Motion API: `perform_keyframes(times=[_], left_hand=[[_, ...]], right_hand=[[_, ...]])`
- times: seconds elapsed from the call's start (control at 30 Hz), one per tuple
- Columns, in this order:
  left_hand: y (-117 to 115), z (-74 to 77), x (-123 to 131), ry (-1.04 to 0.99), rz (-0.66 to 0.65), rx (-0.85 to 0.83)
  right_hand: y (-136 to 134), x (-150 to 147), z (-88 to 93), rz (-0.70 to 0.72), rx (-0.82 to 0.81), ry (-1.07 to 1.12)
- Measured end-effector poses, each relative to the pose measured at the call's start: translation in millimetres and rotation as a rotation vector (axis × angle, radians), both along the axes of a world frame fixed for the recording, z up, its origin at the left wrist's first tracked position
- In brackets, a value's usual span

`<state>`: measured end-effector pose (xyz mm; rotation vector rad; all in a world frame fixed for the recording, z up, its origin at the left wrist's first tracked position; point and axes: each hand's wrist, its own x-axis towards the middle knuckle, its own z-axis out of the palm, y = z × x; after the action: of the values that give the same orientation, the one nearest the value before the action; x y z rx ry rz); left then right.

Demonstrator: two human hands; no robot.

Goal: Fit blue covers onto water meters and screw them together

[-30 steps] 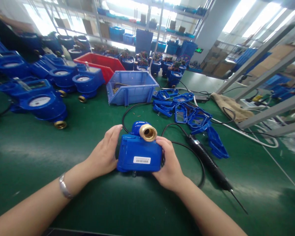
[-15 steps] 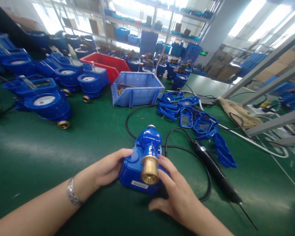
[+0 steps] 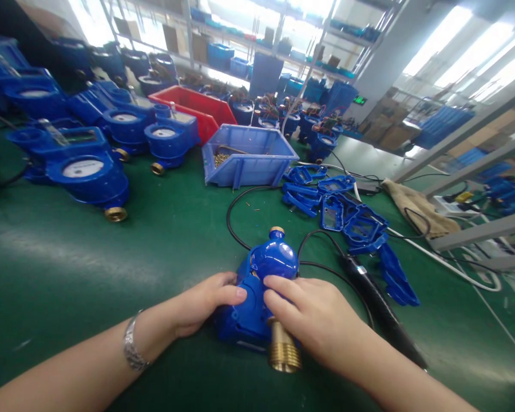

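Note:
A blue water meter (image 3: 264, 286) with brass threaded ends lies upside down on the green table (image 3: 68, 269), one brass end (image 3: 283, 352) pointing toward me. My left hand (image 3: 201, 303) grips its left side, fingers curled onto the top. From the right, my right hand (image 3: 313, 317) lies over the meter, its fingers pressing on the body. A black electric screwdriver (image 3: 381, 312) with a cable lies just right of my right hand.
Several blue water meters (image 3: 90, 171) stand at the left. A light-blue bin (image 3: 249, 154) holds brass screws, with a red bin (image 3: 189, 103) behind. Blue plastic covers (image 3: 352, 217) lie in a pile at right. Shelving and a metal frame stand beyond.
The meter was tipped over from standing on its flat box face to lying with a brass end toward me. My right hand moved from its side onto its top.

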<state>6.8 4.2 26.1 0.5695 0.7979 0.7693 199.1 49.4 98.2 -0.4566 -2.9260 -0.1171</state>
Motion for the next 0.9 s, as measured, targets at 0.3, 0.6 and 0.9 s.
perform_keyframes(times=[0.3, 0.6, 0.9], left_hand=[[-6, -4.9, 3, -0.035, 0.101, -0.016], [2, -9.8, -7, -0.095, 0.164, -0.256], [13, 0.2, -17, -0.13, 0.15, -0.261]], right_hand=[[1, -16, 4.4, -0.122, 0.027, 0.049], [17, -44, 19.5, -0.093, -0.32, -0.112], [131, -73, 1.8, -0.541, -0.674, 0.152]])
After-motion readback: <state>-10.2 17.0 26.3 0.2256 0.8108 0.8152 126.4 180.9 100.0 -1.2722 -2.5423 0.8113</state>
